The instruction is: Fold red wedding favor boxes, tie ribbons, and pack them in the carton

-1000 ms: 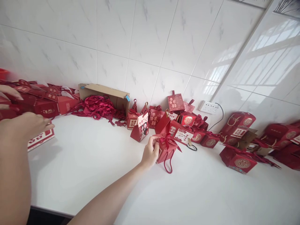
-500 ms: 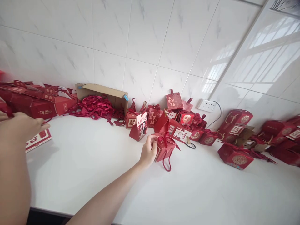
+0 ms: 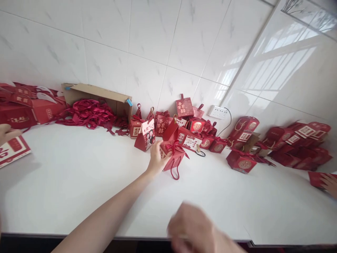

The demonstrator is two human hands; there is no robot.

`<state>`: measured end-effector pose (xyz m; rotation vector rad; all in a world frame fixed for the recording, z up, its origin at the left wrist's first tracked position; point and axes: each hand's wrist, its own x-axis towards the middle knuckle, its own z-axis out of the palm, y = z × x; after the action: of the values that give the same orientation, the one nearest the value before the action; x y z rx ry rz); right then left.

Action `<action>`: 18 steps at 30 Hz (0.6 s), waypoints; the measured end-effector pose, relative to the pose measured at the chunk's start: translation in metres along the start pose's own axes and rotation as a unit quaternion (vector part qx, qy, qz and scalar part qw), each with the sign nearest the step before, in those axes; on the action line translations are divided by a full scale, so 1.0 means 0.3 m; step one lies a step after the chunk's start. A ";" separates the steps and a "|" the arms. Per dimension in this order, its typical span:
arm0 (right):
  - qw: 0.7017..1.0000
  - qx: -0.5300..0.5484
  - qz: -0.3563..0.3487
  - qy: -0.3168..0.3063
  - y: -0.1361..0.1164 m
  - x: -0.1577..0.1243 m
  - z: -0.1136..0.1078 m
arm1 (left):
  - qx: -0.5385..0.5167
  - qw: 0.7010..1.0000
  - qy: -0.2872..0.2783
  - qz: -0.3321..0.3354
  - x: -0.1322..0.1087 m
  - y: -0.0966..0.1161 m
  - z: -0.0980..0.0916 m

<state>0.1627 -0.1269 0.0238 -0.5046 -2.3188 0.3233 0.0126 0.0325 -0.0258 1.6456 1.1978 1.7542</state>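
Deep red, a gift box (image 3: 176, 154) topped with a ribbon bow (image 3: 172, 146) stood on the white tabletop (image 3: 79, 175), its twisted cord handle (image 3: 174, 179) drooping in front. The left hand (image 3: 157, 160) gripped its left side; whether the blurred right hand (image 3: 193, 225), low in view, held anything could not be told.

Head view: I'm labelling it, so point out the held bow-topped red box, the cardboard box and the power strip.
Bow-topped red box (image 3: 174, 157): head view, on its side panel.
Cardboard box (image 3: 101, 91): head view, on its upper panel.
Power strip (image 3: 215, 112): head view, on its socket face.
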 end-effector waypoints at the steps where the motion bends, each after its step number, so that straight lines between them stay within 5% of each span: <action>1: 0.999 -0.014 0.026 0.031 0.062 0.028 -0.048 | -0.007 1.000 -0.012 -0.013 0.005 -0.003 -0.001; 4: 0.965 -0.054 0.187 0.177 0.271 0.121 -0.147 | -0.041 0.996 -0.051 -0.054 0.017 -0.005 -0.012; 7: 0.906 0.055 0.359 0.218 0.431 0.168 -0.136 | -0.062 0.992 -0.088 -0.060 0.025 -0.001 -0.029; 13: 0.879 0.204 0.399 0.162 0.479 0.112 -0.008 | -0.092 0.983 -0.161 0.004 0.028 0.003 -0.058; 18: 0.889 0.217 0.379 0.137 0.451 0.099 -0.042 | -0.063 0.982 -0.168 0.056 0.021 0.025 -0.071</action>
<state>0.1876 0.0079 0.0006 -1.1263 -1.6129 1.0376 -0.0070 0.0277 -0.0142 1.8690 0.8395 1.5017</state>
